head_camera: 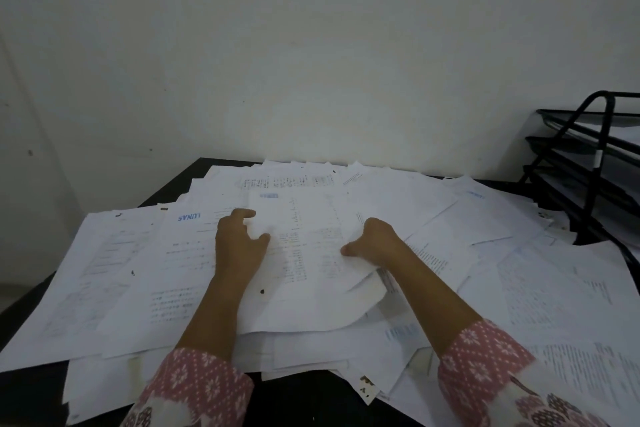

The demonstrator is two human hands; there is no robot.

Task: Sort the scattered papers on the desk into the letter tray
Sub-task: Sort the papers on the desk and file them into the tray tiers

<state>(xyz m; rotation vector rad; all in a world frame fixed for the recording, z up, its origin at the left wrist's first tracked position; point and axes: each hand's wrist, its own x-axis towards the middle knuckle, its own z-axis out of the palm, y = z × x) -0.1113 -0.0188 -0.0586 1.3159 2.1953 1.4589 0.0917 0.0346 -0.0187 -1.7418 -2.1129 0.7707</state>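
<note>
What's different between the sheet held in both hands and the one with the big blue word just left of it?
The held sheet is gripped at its sides by the left hand and the right hand, and its near edge curls up. The blue-word sheet lies flat. The held sheet carries columns of print, while the blue-word sheet has lines of text. Both are white printed pages in one heap.
</note>
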